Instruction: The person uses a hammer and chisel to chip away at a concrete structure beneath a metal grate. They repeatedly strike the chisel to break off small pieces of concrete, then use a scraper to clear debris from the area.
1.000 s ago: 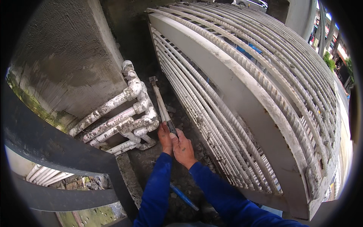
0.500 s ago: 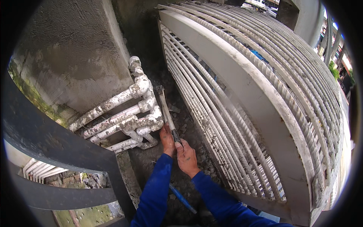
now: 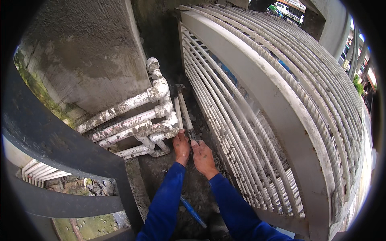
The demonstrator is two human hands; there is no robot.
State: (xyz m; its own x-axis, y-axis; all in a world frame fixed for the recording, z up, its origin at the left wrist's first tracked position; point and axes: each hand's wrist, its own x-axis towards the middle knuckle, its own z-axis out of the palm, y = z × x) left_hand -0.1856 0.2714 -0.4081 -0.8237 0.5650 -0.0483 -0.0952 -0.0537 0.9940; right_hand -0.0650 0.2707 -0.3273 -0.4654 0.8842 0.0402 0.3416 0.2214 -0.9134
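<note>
Two hands (image 3: pixel 181 148) (image 3: pixel 204 159), pipes (image 3: pixel 163 110) left, barred frame (image 3: pixel 267 100) right

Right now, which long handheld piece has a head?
Hammer in the right hand: dark head at far end; pale stick in left hand lacks one.

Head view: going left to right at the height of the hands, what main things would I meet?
Dark curved frame, dirt-spattered white pipes, left hand, right hand, pale barred grille.

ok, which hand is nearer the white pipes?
Left. The left hand is just right of the white pipes, at the near end of a pale stick; the right hand is farther right, on the hammer.
</note>
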